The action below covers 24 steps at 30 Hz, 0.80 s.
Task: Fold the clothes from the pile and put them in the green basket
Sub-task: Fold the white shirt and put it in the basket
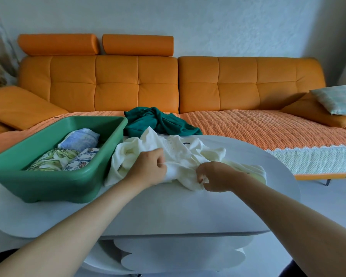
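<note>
**Cream shirt point(180, 148) being handled on the white table point(168, 208).** A ridge of the cream fabric is being pinched by the left hand point(148, 169), whose fingers are curled tightly against the thumb. The near hem is being gripped by the right hand point(214, 176), its fingers also curled round a bunch of cloth. The two hands are being held close together but apart. The shirt is lying crumpled, with its buttoned placket and a small dark label facing up, and its left side is touching the right wall of the green basket point(48, 182).

The basket is standing on the left part of the table. Three folded pieces are being contained in it: a pale blue one point(80, 138) at the far side, with a leaf-print one point(50, 159) and a floral one point(82, 158) side by side nearer the camera.

A dark green garment point(160, 120) is lying bunched just behind the shirt. Whether it is resting on the table or on the seat cannot be told. An orange sofa point(128, 82) is being shown behind, its seat covered by an orange woven throw point(248, 124), and a pale patterned cushion point(336, 98) is lying at its right end.
</note>
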Each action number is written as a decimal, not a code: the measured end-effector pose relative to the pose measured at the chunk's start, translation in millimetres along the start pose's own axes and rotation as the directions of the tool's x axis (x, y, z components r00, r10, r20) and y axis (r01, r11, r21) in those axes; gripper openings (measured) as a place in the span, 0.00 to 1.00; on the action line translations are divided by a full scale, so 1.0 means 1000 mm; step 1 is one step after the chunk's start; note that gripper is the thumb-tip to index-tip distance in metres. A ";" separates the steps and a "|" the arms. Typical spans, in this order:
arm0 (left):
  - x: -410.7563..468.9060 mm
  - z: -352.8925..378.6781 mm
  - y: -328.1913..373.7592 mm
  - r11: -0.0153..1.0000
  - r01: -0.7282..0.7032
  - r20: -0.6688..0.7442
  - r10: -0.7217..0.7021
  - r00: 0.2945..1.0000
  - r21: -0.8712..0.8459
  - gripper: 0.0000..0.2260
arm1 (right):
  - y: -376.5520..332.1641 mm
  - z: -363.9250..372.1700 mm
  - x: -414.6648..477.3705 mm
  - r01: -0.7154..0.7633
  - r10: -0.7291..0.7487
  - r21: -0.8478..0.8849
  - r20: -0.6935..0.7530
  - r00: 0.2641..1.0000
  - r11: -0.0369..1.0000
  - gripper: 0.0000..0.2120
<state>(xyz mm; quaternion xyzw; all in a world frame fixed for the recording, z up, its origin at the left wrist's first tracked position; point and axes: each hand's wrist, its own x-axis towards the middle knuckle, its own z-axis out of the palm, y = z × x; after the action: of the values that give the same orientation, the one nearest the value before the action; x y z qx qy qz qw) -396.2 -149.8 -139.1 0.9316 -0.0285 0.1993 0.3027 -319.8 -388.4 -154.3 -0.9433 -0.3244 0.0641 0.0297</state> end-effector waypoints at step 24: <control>-0.015 -0.033 -0.016 0.879 -0.188 0.602 -0.132 0.788 0.439 0.14 | -0.010 -0.020 0.001 -0.136 0.092 -0.273 -0.168 0.981 0.952 0.10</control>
<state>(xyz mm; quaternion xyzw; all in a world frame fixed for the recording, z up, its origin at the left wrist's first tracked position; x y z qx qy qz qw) -418.6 -119.0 -129.4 0.9893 -0.0898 -0.1095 0.0352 -321.9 -380.3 -133.9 -0.9572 -0.2716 -0.0541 -0.0844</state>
